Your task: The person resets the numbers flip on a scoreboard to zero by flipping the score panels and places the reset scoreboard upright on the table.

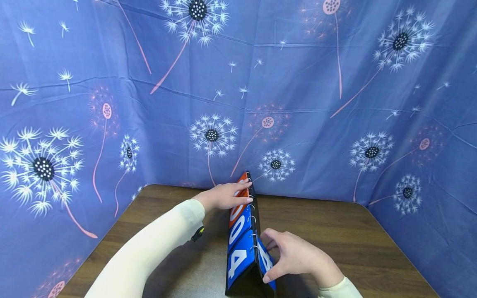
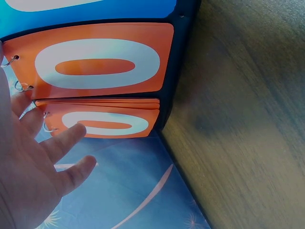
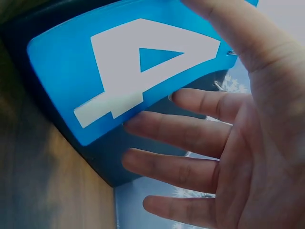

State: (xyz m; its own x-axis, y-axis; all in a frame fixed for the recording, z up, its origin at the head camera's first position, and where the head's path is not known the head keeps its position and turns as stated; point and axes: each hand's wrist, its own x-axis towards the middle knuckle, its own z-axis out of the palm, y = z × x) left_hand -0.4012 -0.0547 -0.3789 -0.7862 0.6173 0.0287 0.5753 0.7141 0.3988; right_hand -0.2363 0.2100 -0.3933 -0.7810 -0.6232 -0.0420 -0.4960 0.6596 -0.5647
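A tent-shaped black flip scoreboard (image 1: 256, 213) with ring-bound number cards stands on the table, its ridge running away from me. My left hand (image 1: 223, 195) lies across the ridge at the far end, fingers extended over the orange cards. In the left wrist view, its fingers spread beside an orange 0 card (image 2: 95, 67) and the rings. On the right face, my right hand (image 1: 298, 254) holds a blue 4 card (image 3: 119, 52) by its edges, thumb on one side and index finger on the other. The other three fingers extend loosely over the black panel.
The left face carries a blue 0 card (image 1: 238, 229) and another blue 4 card (image 1: 240, 260) at the near end. Brown wood-grain table (image 1: 328, 223) extends on both sides. A blue dandelion-print cloth (image 1: 305, 145) hangs behind and along the sides.
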